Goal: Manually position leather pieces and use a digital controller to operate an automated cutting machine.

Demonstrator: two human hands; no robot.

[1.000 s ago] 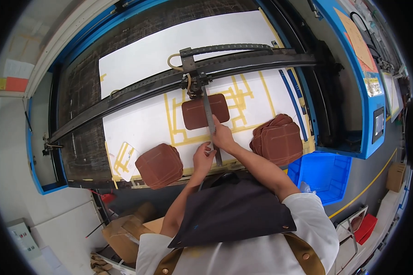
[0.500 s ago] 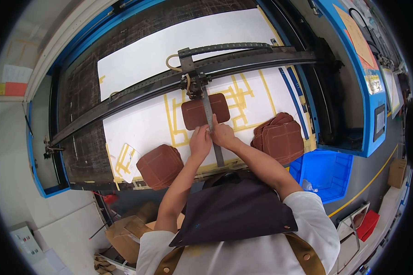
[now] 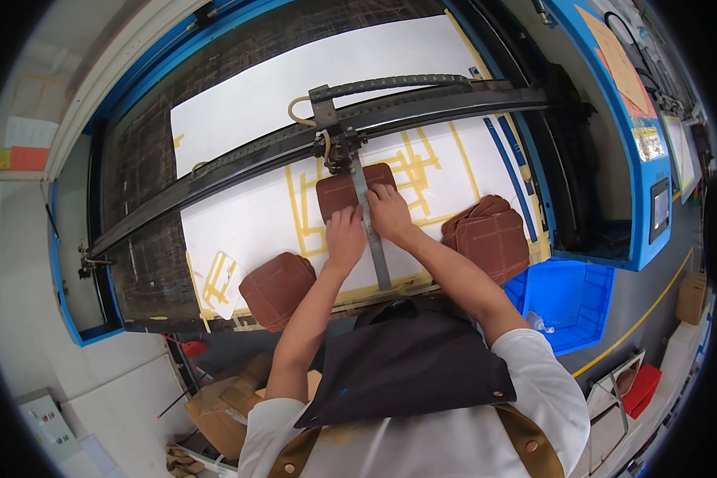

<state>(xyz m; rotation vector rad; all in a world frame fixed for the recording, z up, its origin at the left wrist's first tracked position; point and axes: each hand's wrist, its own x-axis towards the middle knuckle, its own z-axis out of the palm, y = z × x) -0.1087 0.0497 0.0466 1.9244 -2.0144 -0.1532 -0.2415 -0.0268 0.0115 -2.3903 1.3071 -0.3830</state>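
Note:
A dark reddish-brown leather piece [image 3: 336, 192] with rounded corners lies on a white sheet [image 3: 239, 219] beneath a machine's print or cutting head [image 3: 341, 150]. A metal ruler [image 3: 378, 259] crosses over it, running from the head toward me. My left hand [image 3: 346, 237] rests its fingertips on the leather's near edge, left of the ruler. To the ruler's right, my right hand [image 3: 389, 213] has its bent fingers spread on the leather, covering the lower right corner. Both thumbs are close to the ruler; whether they touch it is hard to see.
Brown leather stacks lie at left [image 3: 277, 291] and right [image 3: 486, 239]. A black gantry beam [image 3: 215, 177] spans the bed beyond my hands. Yellow tape strips [image 3: 462, 163] mark the sheet. A small white taped card [image 3: 221, 284] is near left; a blue bin [image 3: 570, 307] stands at right.
My right hand has moved up and right from the ruler onto the leather. My left hand has shifted up slightly onto the leather's near edge. The ruler stays in place.

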